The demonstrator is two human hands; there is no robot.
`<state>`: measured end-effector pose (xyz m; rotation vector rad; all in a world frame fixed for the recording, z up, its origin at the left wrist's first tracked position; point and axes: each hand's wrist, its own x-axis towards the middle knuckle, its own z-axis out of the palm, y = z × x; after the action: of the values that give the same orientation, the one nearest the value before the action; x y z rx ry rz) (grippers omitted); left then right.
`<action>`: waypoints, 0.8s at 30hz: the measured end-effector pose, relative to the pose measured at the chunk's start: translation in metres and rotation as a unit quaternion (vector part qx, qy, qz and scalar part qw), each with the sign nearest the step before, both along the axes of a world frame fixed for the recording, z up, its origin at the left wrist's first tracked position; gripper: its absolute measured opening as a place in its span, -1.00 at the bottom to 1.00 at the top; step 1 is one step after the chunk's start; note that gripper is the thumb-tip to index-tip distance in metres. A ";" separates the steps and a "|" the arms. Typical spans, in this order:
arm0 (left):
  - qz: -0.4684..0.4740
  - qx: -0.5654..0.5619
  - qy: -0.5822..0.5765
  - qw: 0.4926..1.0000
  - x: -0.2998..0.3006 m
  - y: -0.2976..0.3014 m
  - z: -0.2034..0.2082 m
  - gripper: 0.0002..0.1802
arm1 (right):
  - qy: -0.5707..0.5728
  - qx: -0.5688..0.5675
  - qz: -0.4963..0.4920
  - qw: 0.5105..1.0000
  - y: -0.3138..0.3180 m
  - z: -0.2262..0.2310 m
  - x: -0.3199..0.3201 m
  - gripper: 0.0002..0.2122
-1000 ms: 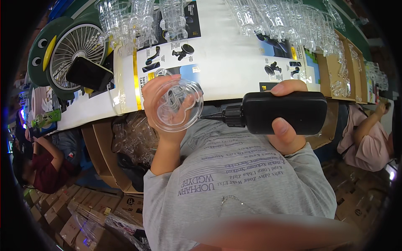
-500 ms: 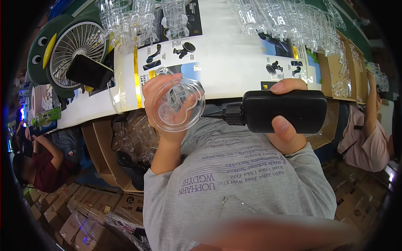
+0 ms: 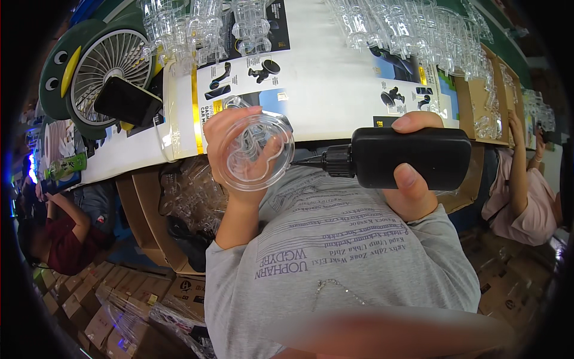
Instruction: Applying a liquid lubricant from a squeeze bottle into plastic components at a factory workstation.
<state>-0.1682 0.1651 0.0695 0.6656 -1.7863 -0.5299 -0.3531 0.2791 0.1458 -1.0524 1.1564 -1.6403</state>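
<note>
Near the table's front edge, my left hand is closed around a clear plastic piece with a round rim and a curved shape inside it. Its rim is turned to the right. My right hand grips a black squeeze bottle lying sideways, fingers above and thumb below. The bottle's thin dark nozzle points left, its tip at or very close to the right side of the rim. Whether tip and rim touch, I cannot tell.
Rows of clear plastic pieces stand along the table's far side. A green fan with a phone before it is at left. Below the edge sits a cardboard box of clear parts. Other people work at both sides.
The bottle in my right hand has shifted slightly to the right. My left hand and the clear piece have barely moved. The person at the right has moved their arms.
</note>
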 end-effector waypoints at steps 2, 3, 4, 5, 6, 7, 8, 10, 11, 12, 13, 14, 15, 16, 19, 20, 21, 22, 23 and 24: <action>0.001 -0.006 0.002 1.000 0.000 -0.001 0.000 -0.47 | 0.007 -0.015 -0.010 1.000 0.000 -0.002 0.000 -0.63; 0.001 -0.006 0.001 1.000 0.000 -0.001 -0.001 -0.47 | 0.006 -0.015 -0.010 1.000 0.000 -0.002 0.000 -0.63; 0.003 -0.007 0.001 1.000 0.000 0.000 -0.001 -0.46 | 0.011 -0.007 -0.017 1.000 0.000 -0.002 0.000 -0.63; 0.005 -0.008 0.001 1.000 0.001 0.000 -0.001 -0.46 | 0.015 0.002 -0.024 1.000 0.000 -0.002 0.001 -0.63; 0.004 -0.008 0.001 1.000 0.000 0.000 0.000 -0.46 | 0.016 0.002 -0.025 1.000 0.001 -0.001 0.000 -0.63; 0.003 -0.007 -0.003 1.000 0.000 0.000 0.002 -0.46 | 0.020 0.005 -0.027 0.999 0.001 0.000 0.000 -0.63; 0.002 -0.006 -0.006 1.000 0.000 0.000 0.004 -0.46 | 0.025 0.008 -0.030 0.999 0.001 0.000 0.000 -0.63; 0.004 -0.013 -0.004 1.000 -0.001 0.000 0.004 -0.45 | 0.021 0.005 -0.032 0.999 0.001 0.000 0.000 -0.63; 0.005 -0.019 -0.001 1.000 -0.001 0.000 0.004 -0.45 | 0.017 0.002 -0.035 0.999 0.001 0.000 0.000 -0.63; 0.005 -0.019 -0.001 1.000 -0.001 0.000 0.004 -0.45 | 0.017 0.002 -0.035 0.999 0.001 0.000 0.000 -0.63; 0.005 -0.023 -0.002 1.000 -0.001 0.000 0.004 -0.45 | 0.008 0.008 -0.038 0.999 0.001 0.000 0.001 -0.62; 0.005 -0.026 -0.002 1.000 -0.001 0.000 0.004 -0.45 | -0.001 0.015 -0.041 0.999 0.001 0.000 0.001 -0.62; 0.004 -0.026 -0.002 1.000 -0.001 0.000 0.004 -0.45 | -0.001 0.015 -0.042 0.999 0.001 0.000 0.000 -0.62; 0.003 -0.026 -0.003 1.000 0.000 0.000 0.003 -0.45 | 0.003 0.014 -0.042 0.999 0.002 0.000 0.000 -0.62; 0.002 -0.021 -0.009 1.000 0.000 0.001 0.005 -0.45 | 0.013 0.009 -0.044 0.999 0.002 0.000 -0.001 -0.62; 0.002 -0.017 -0.013 1.000 0.000 0.001 0.006 -0.46 | 0.019 0.004 -0.046 0.999 0.001 0.000 -0.001 -0.62; 0.001 -0.017 -0.013 1.000 -0.001 0.002 0.007 -0.46 | 0.019 0.004 -0.046 0.999 0.002 0.001 -0.001 -0.62; -0.001 -0.011 -0.012 1.000 -0.001 0.003 0.008 -0.46 | 0.013 0.008 -0.048 0.999 0.002 0.001 -0.001 -0.62; -0.004 -0.006 -0.010 1.000 -0.001 0.003 0.008 -0.47 | 0.007 0.012 -0.049 0.999 0.002 0.001 -0.001 -0.62; -0.004 -0.005 -0.011 1.000 -0.001 0.004 0.008 -0.47 | 0.007 0.012 -0.049 0.999 0.003 0.003 0.000 -0.62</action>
<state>-0.1691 0.1686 0.0777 0.6597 -1.8113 -0.5197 -0.3528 0.2820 0.1490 -1.0064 1.2514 -1.6938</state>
